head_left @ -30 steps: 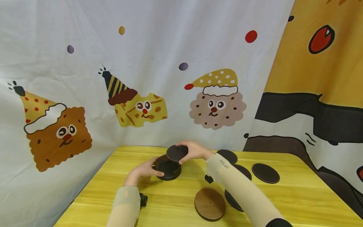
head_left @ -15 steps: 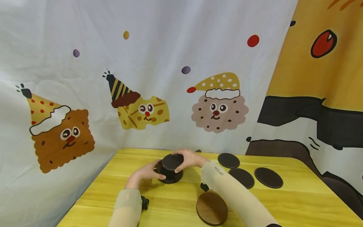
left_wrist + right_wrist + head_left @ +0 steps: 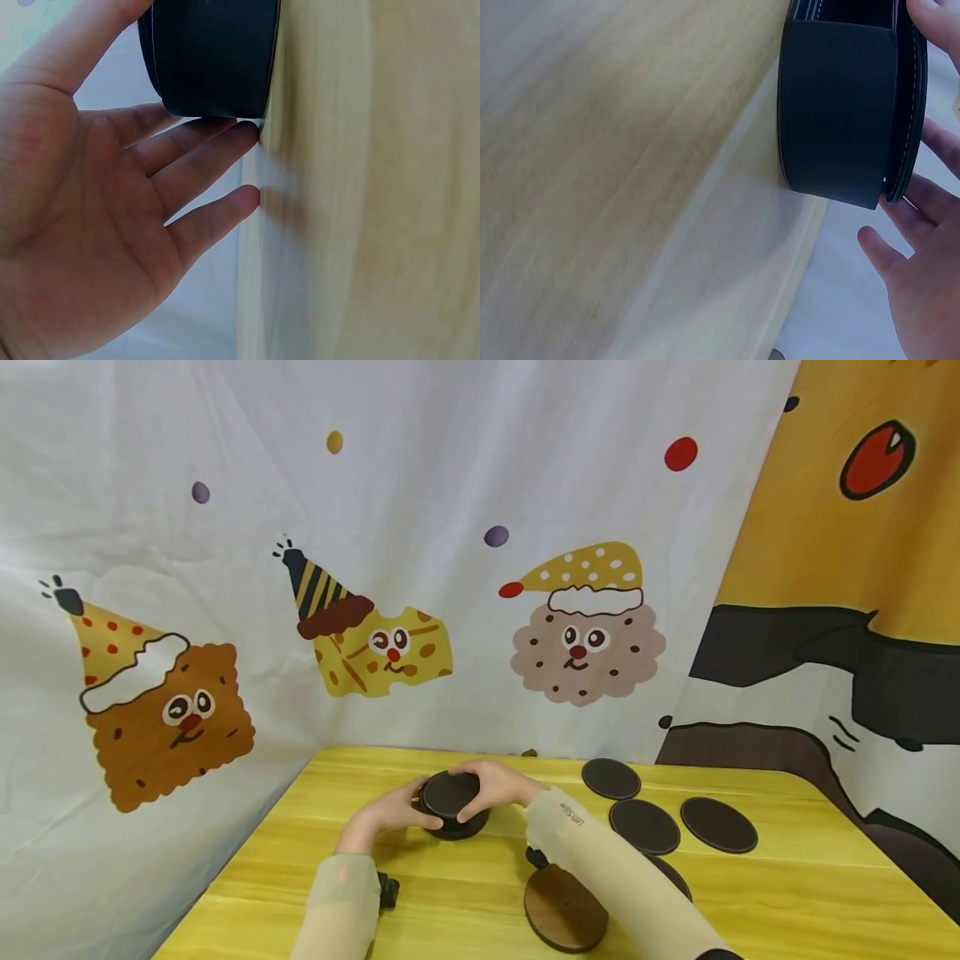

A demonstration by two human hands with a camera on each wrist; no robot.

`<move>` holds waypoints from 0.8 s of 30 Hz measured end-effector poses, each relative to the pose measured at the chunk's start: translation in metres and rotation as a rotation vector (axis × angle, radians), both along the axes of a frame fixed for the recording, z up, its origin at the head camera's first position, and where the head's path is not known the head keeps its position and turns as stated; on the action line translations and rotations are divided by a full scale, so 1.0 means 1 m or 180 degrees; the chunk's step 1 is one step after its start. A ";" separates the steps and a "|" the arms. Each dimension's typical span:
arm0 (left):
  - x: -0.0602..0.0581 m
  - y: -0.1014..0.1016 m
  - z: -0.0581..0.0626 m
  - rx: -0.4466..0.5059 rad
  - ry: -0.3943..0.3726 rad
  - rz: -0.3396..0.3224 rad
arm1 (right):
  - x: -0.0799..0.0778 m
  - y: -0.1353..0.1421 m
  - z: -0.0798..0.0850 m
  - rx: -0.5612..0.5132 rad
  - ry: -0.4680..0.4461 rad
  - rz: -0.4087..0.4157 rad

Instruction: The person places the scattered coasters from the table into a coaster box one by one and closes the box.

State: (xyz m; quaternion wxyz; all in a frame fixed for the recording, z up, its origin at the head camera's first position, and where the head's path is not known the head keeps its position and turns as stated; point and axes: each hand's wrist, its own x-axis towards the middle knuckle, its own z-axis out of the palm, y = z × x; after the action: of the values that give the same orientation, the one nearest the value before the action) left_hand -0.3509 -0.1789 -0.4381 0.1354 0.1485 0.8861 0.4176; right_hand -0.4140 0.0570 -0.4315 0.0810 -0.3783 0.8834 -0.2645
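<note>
A round black coaster holder [image 3: 467,828] stands on the table, and my left hand [image 3: 390,810] grips it from the left with thumb and fingers spread around its side. In the left wrist view, the dark wall of the holder [image 3: 214,60] sits between thumb and fingers. My right hand [image 3: 498,783] pinches a black round coaster [image 3: 448,793] by its edge, right over the holder's top. The right wrist view shows the stitched edge of this coaster [image 3: 910,127] against the holder's rim, and a cut-out in the holder wall [image 3: 836,112].
Several black coasters lie flat on the right, among them a far coaster [image 3: 611,778], a middle coaster [image 3: 645,827] and a right coaster [image 3: 718,824]. Nearer, a brown wooden disc [image 3: 558,906] lies partly under the right forearm. A printed curtain [image 3: 420,727] hangs behind the table [image 3: 450,902].
My right hand has moved left and down, bringing the coaster from the holder's upper right to over its opening. My left hand keeps its grip on the holder.
</note>
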 end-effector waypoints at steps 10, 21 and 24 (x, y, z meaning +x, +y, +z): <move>-0.004 0.001 0.003 0.0004 0.0022 -0.0005 | -0.002 -0.002 0.001 0.0031 0.0036 -0.0003; -0.002 0.001 0.001 -0.0030 0.0035 -0.0014 | 0.003 -0.003 -0.001 0.0217 0.0144 -0.0006; -0.002 0.001 0.000 -0.0022 0.0043 -0.0024 | 0.004 -0.002 -0.002 0.0217 0.0128 -0.0005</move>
State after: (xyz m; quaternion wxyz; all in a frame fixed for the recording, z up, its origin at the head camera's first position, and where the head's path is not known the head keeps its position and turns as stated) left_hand -0.3528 -0.1782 -0.4384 0.1315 0.1542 0.8879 0.4130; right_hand -0.4102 0.0551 -0.4333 0.0758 -0.3798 0.8936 -0.2267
